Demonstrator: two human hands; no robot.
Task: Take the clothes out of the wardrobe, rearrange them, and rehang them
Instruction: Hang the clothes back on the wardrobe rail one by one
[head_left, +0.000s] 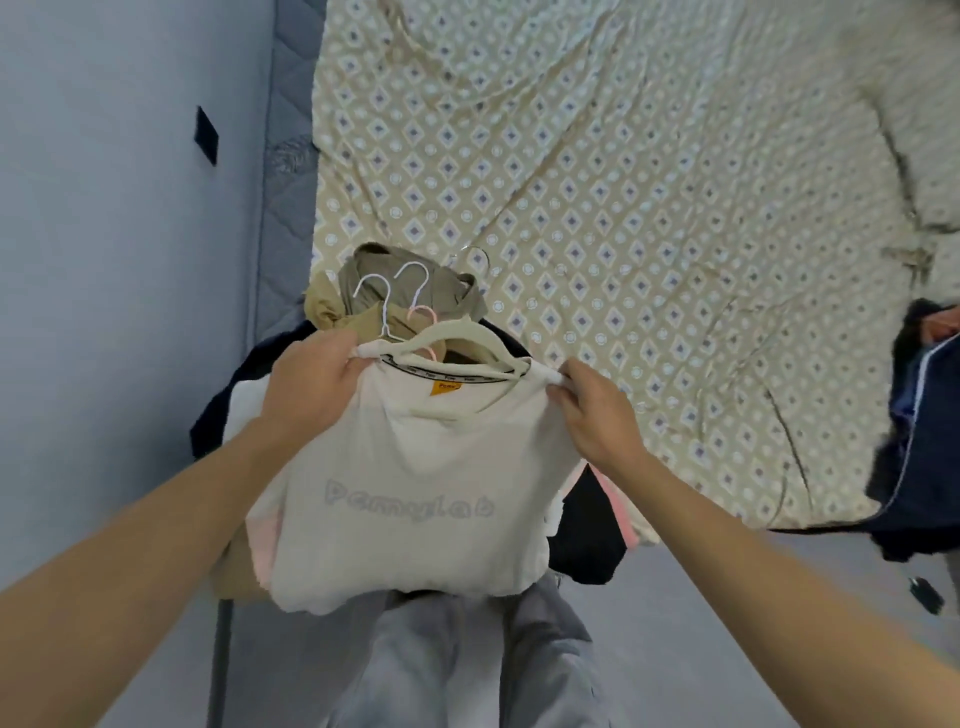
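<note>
Both hands up on the cream T-shirt (415, 488): the left hand (311, 384) grips one shoulder, fingers curled round the cloth, and the right hand (597, 415) pinches the other. The shirt sits on a cream hanger (467, 332), held over a heap of clothes (374, 296) at the near edge of the bed (623, 182), white hanger hooks (395, 291) poking up just behind its collar.

The cream shirt (410, 499) carried pale grey raised lettering across its chest that read roughly "pemylab", the middle letters unclear. An orange tag (444, 387) inside the collar and the black neck tape (447, 370) bore small print, too small to read.
</note>
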